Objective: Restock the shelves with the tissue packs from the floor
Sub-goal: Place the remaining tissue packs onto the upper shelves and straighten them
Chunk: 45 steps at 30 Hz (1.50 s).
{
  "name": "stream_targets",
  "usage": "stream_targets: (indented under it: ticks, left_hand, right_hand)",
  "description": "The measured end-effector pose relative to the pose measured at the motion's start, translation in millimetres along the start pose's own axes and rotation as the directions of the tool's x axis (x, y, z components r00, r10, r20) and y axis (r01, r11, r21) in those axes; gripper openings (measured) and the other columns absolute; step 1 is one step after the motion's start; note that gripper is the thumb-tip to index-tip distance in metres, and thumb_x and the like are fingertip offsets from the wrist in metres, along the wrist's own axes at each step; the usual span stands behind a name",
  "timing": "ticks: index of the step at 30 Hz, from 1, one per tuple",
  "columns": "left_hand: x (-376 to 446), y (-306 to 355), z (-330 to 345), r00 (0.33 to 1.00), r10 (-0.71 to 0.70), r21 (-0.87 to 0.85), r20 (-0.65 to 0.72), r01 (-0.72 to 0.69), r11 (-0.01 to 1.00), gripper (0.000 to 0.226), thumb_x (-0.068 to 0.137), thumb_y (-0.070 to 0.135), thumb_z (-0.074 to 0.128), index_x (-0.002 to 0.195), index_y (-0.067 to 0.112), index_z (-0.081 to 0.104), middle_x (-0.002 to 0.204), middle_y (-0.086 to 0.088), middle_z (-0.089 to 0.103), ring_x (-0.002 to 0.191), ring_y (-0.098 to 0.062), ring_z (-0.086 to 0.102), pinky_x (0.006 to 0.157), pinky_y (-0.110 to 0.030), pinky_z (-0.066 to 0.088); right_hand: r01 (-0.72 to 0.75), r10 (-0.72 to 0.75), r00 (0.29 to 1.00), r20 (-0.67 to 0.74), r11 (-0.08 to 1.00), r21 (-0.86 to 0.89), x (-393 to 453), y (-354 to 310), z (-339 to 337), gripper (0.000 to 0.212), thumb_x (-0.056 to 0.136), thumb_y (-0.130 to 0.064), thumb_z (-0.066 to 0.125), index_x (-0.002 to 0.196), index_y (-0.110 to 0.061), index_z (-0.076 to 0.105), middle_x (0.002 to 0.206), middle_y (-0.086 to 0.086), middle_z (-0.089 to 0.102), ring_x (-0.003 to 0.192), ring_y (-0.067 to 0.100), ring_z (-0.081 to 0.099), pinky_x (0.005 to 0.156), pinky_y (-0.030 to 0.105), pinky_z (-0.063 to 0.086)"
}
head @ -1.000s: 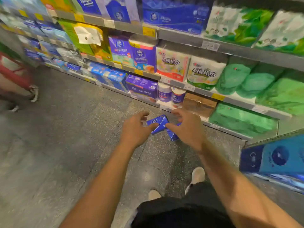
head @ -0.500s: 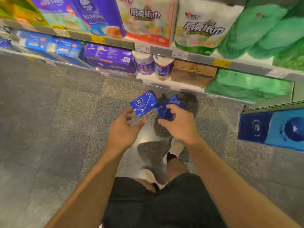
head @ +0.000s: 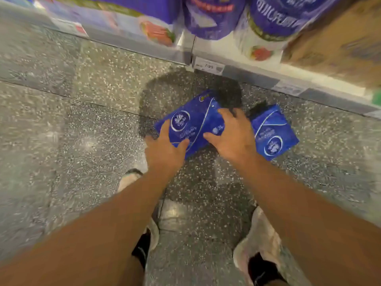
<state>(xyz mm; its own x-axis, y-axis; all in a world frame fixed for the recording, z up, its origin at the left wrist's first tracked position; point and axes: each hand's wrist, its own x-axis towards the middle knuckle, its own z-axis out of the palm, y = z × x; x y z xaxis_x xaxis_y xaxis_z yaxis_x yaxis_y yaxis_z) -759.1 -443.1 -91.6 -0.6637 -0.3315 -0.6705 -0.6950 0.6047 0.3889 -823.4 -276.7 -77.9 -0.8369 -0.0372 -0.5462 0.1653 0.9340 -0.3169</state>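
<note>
Two blue tissue packs lie on the speckled floor in front of the bottom shelf. Both my hands are on the larger left pack (head: 191, 122). My left hand (head: 165, 153) grips its near left corner, thumb on top. My right hand (head: 233, 137) covers its right end, with fingers curled over the far edge and the thumb on the top face. Just right of my right hand, the second pack (head: 272, 133) lies tilted and untouched.
The bottom shelf edge (head: 247, 75) with a price tag (head: 208, 66) runs across the top, close behind the packs. On it stand purple-wrapped rolls (head: 210, 19) and a brown carton (head: 340, 42). My shoes (head: 263, 240) stand on the floor below my arms.
I have bent down much closer to the floor and shelf. Both hands came down from above the packs onto the left pack.
</note>
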Motion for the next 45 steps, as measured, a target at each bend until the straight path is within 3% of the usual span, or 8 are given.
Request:
stream_targets:
  ticks: [4,11,20,27,32,38,42,45]
  left_hand:
    - [65,-25,26,0.995,-0.103,-0.15,0.015,0.104,0.983,0.089,0.081,0.059,0.065,0.152,0.041,0.015,0.141,-0.026,0.041,0.126,-0.041,0.046,0.105,-0.044,0.042]
    - [51,-31,25,0.987,-0.155,-0.359,0.039,0.159,0.92,0.08,0.077,0.04,0.074,0.142,0.048,0.027,0.128,-0.002,0.06,0.114,-0.029,0.058,0.094,-0.037,0.047]
    - [-104,29,-187,0.915,-0.158,-0.452,-0.372,-0.03,0.892,0.084,0.064,0.049,0.081,0.136,0.044,0.039,0.123,-0.001,0.057,0.108,-0.022,0.06,0.092,-0.043,0.05]
    - [-263,145,-402,0.762,-0.033,-0.37,-0.646,-0.276,0.887,0.087,0.056,0.049,0.085,0.132,0.04,0.046,0.12,-0.017,0.053,0.111,-0.037,0.053,0.097,-0.048,0.044]
    - [-390,223,-525,0.603,0.111,-0.209,-0.79,-0.435,0.876,0.085,0.056,0.044,0.087,0.131,0.044,0.046,0.119,-0.008,0.053,0.108,-0.03,0.05,0.096,-0.037,0.038]
    - [-513,294,-596,0.342,0.262,0.025,-0.902,-0.565,0.825,0.091,0.052,0.036,0.09,0.132,0.042,0.048,0.116,-0.014,0.052,0.108,-0.037,0.052,0.095,-0.048,0.044]
    - [-552,333,-622,0.222,0.323,0.111,-0.92,-0.643,0.758,0.09,0.05,0.034,0.092,0.13,0.039,0.051,0.114,-0.014,0.051,0.107,-0.037,0.052,0.093,-0.05,0.045]
    - [-564,358,-636,0.168,0.373,0.158,-0.913,-0.696,0.701,0.09,0.051,0.034,0.093,0.13,0.035,0.051,0.118,-0.016,0.051,0.109,-0.037,0.049,0.094,-0.047,0.043]
  right_hand:
    - [0.013,-0.01,0.997,0.074,0.999,-0.044,56,10,60,0.107,0.064,-0.065,0.077,0.151,-0.035,0.023,0.157,0.023,0.016,0.142,0.04,0.026,0.114,0.05,0.03]
    - [-0.082,0.083,0.995,0.049,0.996,-0.031,62,-24,61,0.12,0.055,-0.06,0.085,0.149,-0.051,0.01,0.147,0.026,0.028,0.135,0.045,0.031,0.11,0.053,0.033]
    - [0.119,-0.117,0.988,-0.102,0.993,0.01,-74,-173,-106,0.122,0.057,-0.074,0.076,0.14,-0.065,-0.012,0.115,0.014,0.038,0.107,0.036,0.043,0.097,0.048,0.042]
    - [0.345,-0.301,0.901,-0.313,0.934,0.094,-225,-291,-339,0.116,0.058,-0.068,0.078,0.149,-0.052,0.006,0.112,0.012,0.039,0.104,0.035,0.047,0.088,0.041,0.046]
    - [0.477,-0.386,0.804,-0.452,0.873,0.102,-326,-335,-484,0.115,0.063,-0.058,0.081,0.148,-0.052,0.005,0.116,0.009,0.039,0.101,0.028,0.05,0.086,0.035,0.044]
    - [0.652,-0.412,0.572,-0.709,0.753,0.088,-410,-342,-591,0.114,0.054,-0.053,0.085,0.15,-0.031,0.029,0.112,0.006,0.047,0.095,0.024,0.055,0.087,0.031,0.049]
    - [0.624,-0.339,0.557,-0.758,0.773,0.113,-443,-343,-645,0.109,0.059,-0.05,0.087,0.144,-0.046,0.019,0.124,0.002,0.037,0.111,0.026,0.054,0.096,0.038,0.048]
    - [0.621,-0.282,0.455,-0.844,0.781,0.073,-458,-344,-674,0.107,0.058,-0.047,0.088,0.139,-0.05,0.019,0.125,0.001,0.035,0.111,0.029,0.055,0.087,0.041,0.052]
